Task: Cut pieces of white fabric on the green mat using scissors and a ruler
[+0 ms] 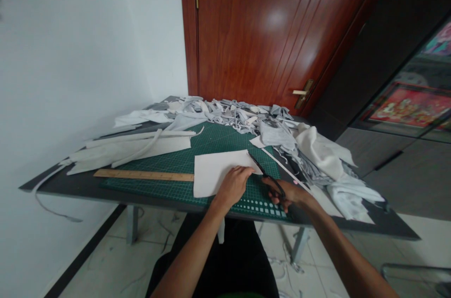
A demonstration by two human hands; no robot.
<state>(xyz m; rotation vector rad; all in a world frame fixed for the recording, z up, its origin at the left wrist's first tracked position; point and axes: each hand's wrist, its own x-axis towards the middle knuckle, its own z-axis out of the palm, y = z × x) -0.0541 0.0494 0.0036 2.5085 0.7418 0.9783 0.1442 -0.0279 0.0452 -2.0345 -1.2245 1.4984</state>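
A white rectangular piece of fabric [207,173] lies on the green cutting mat [151,190]. My left hand [233,185] presses on its right part, fingers together and closed near the edge. In my right hand [282,193] is a pair of black scissors [259,164], with fingers around the handles. The blades point away from me and reach the fabric's upper right corner, close to my left fingertips. Whether the blades are parted I cannot tell. A wooden ruler [144,175] lies to the left, its right end touching or going under the fabric.
Scraps of grey and white cloth [229,114] heap along the table's far side. Crumpled cloth [317,152] piles up on the right, and long off-white strips [141,147] lie on the left. A wooden door [246,30] stands behind the table. Offcuts litter the floor.
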